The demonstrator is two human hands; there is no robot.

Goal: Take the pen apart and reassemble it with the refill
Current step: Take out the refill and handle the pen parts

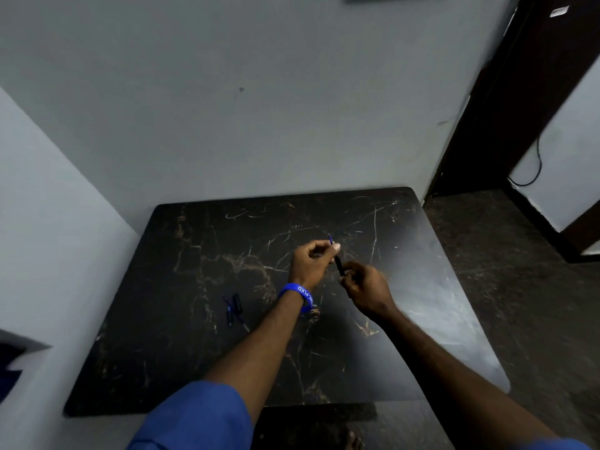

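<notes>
Above the middle of the black marble-patterned table (201,368), both hands hold a dark pen (339,265). My left hand (310,262) pinches its upper part, and a thin blue tip (330,239) sticks out above the fingers. My right hand (365,287) grips the lower end of the dark barrel. Several loose pen parts (234,308), dark and blue, lie on the table left of my left wrist. The image is blurred, so I cannot tell whether the pen is in one piece.
The table stands in a corner against pale walls at the back and left. A dark doorway and a dark floor (506,241) lie to the right. A blue wristband (300,295) sits on my left wrist. A bare foot (354,441) shows below the table's near edge.
</notes>
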